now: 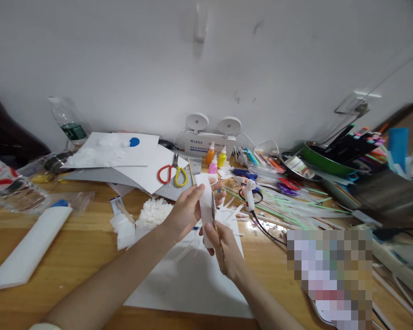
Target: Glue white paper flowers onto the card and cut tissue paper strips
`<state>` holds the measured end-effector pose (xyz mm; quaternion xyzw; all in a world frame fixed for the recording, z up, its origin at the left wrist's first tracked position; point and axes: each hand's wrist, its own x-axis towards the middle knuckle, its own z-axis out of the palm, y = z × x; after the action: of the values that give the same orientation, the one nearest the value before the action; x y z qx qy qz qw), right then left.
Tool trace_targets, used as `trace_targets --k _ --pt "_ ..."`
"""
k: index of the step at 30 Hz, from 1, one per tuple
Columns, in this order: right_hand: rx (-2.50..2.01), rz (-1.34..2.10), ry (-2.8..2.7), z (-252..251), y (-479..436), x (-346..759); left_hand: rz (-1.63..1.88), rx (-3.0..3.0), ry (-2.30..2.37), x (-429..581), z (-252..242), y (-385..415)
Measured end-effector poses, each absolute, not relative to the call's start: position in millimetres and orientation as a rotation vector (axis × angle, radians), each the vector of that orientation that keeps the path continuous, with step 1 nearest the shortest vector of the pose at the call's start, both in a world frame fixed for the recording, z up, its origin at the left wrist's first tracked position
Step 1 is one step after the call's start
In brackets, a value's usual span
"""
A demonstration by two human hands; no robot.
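My left hand holds a narrow white paper strip upright near the middle of the view, its thumb on the front and other fingers behind. My right hand grips a pair of scissors with a gold-coloured handle. The scissor blades lie along the right edge of the strip, pointing up. Under both hands is a large white sheet with thin cut paper strips on it. A fluffy white paper bundle sits left of my left hand.
Red-and-yellow scissors rest on stacked boards behind. A white glue gun stands right, its cord running forward. Small paint bottles stand near the wall. A rolled white sheet lies left; a green pan holds pens at right.
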<state>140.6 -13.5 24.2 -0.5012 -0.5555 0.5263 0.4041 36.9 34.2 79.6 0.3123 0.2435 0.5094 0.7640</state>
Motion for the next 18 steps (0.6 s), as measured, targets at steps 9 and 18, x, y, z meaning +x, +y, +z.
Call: trace_targets --k 9,18 --pt "-1.323 1.329 -1.399 29.3 -16.0 139.0 1.111 0.674 0.507 36.9 78.7 34.0" --pt "-1.3 1.349 -1.368 24.1 -15.3 138.0 1.11 0.658 0.526 35.7 81.2 35.6"
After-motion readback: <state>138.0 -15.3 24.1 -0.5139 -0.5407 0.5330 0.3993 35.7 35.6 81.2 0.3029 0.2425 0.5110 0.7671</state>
